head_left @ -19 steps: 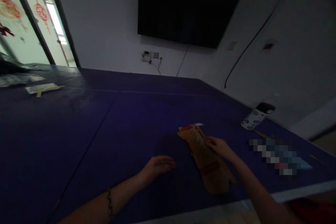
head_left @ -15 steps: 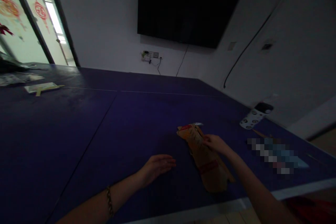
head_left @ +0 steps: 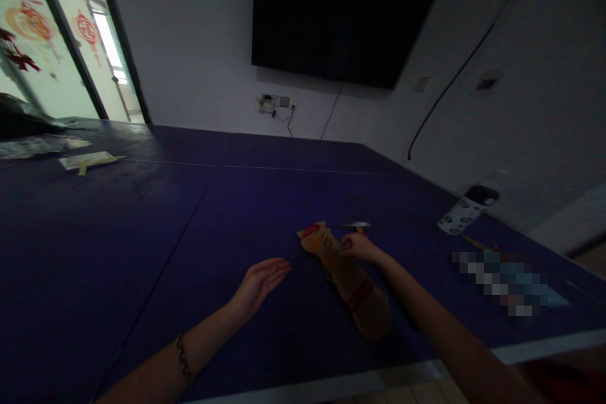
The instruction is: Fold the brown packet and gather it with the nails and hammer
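A long brown cardboard cut-out (head_left: pixel 367 312), with an orange patch and dark red bands, lies at a slant near the table's front. My right hand (head_left: pixel 360 246) pinches its right edge close to the upper end. To the left of it, my left hand (head_left: pixel 262 284) hovers with the fingers stretched out, apart from the cut-out and holding nothing. Just beyond my right hand is a small shiny flat object (head_left: pixel 358 225), too small to name.
A dark purple table (head_left: pixel 227 221) spreads out before me. At the right stand a spotted cup-like container (head_left: pixel 461 218) and a blurred-out item (head_left: pixel 506 284). A white packet (head_left: pixel 89 160) and dark bag (head_left: pixel 23 118) are far left. Behind hangs a black screen (head_left: pixel 341 12).
My right hand has moved left with the cardboard cut-out, uncovering more of the shiny object. My left hand has shifted left and slightly up. The view has turned a little.
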The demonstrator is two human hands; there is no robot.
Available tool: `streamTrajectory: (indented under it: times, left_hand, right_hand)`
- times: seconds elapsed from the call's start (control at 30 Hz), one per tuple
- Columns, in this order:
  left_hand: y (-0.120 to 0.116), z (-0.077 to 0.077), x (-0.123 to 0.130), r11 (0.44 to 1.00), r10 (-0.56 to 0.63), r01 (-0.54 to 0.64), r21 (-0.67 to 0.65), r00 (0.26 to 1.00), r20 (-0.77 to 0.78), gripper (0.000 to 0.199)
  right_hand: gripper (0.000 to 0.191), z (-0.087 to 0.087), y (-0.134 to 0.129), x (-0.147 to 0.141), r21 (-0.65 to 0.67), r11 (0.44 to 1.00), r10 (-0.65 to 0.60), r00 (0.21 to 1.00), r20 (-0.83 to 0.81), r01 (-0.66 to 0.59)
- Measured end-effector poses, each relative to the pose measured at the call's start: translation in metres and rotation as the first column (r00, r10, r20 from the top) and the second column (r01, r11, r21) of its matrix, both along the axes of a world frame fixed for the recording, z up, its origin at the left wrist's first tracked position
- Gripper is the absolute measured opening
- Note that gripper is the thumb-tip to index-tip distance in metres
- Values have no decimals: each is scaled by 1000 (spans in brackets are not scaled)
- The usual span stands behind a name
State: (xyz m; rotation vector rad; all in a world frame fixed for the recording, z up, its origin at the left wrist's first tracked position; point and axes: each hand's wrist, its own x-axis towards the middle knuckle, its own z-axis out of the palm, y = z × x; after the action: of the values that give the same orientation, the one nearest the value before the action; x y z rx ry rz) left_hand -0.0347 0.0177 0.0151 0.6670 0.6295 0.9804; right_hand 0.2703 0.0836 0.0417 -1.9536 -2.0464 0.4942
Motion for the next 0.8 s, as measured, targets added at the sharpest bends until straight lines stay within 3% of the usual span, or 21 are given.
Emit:
streamTrajectory:
  times: [0.13,0.27,0.4,0.6,0.8]
  left_hand:
    - [3,0,-20,985,169,-162,64,976,-136,30]
    - [-1,2,-43,940,288,-201,277,903,-320,29]
    - [-6,1,-68,849,417,-145,508,775,-475,25]
    - [-9,-4,-98,735,629,-91,672,463,-624,28]
    - [1,3,-102,709,624,103,698,368,-689,28]
  right_hand:
    - [22,6,18,-39,-82,989,122,992,23,-120]
    - [26,11,35,-84,-152,952,270,963,5,-266]
    - [30,11,49,-126,-204,887,416,908,-37,-415]
    - [32,6,66,-174,-261,765,581,806,-113,-589]
    - [30,6,69,-184,-294,696,615,756,-226,-655]
